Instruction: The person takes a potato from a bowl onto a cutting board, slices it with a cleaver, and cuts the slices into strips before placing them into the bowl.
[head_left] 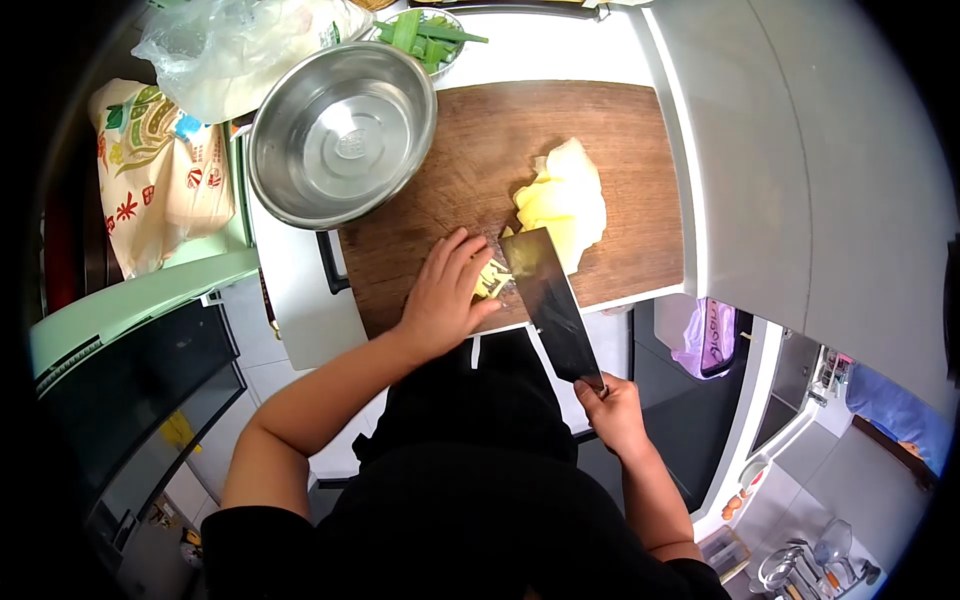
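Observation:
My right hand (612, 415) is closed round the handle of a broad, dark cleaver (555, 310). The blade slants up and left across the front edge of the wooden cutting board (430, 200), its tip end resting near the cut food. My left hand (445, 295) lies on the board left of the blade, thumb and fingers apart. Between them are thin pale yellow strips (492, 280), partly hidden by the fingers. A heap of overlapping pale yellow slices (565, 205), which look like potato, lies just beyond the blade to the right.
A steel bowl (345, 140) overlaps the board's left side. Behind it are a clear plastic bag (245, 50) and a dish of cut green leaves (430, 40). A printed sack (165, 180) stands at far left. Grey cabinets (820, 150) rise on the right.

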